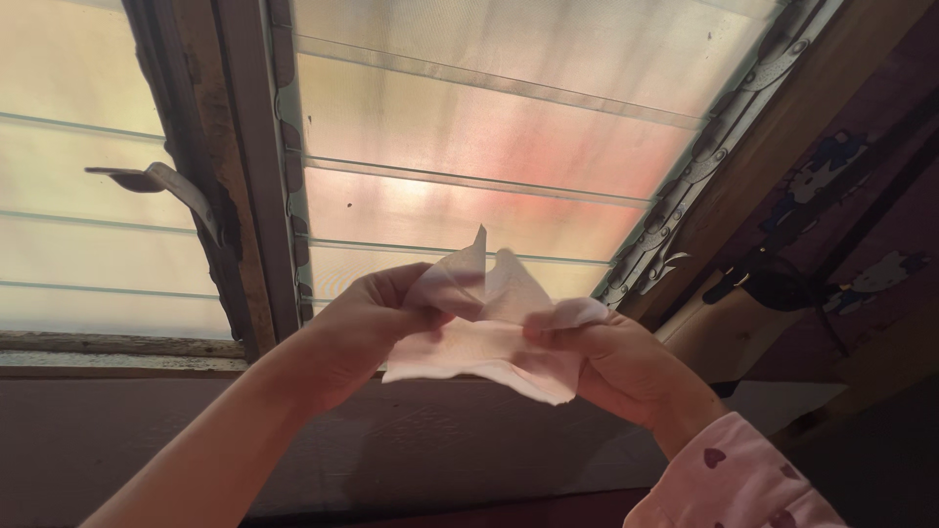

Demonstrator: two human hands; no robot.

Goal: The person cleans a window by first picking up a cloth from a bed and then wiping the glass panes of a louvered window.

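Head view, left to right. At the far left, a curved metal lever projects from the worn wooden window frame; frosted glass louvre slats fill the openings on both sides of it, lit from behind. Below them runs the window sill.

The left hand, its forearm bare, is pinched shut on the left edge of a thin white tissue, thumb and fingers closed over the paper. The tissue is held in the air in front of the lower slats, above the sill and touching neither; it is crumpled, with two peaks standing up at its top. The right hand, in a pink sleeve with small hearts, is likewise closed on the tissue's right edge.

At the right, a metal louvre rail slants along a dark wooden wall.

Risk, as a judgement: the sheet looks flimsy and is gripped at opposite edges, so pulling the hands apart could tear it; a slack pinch could let it drop below the sill.
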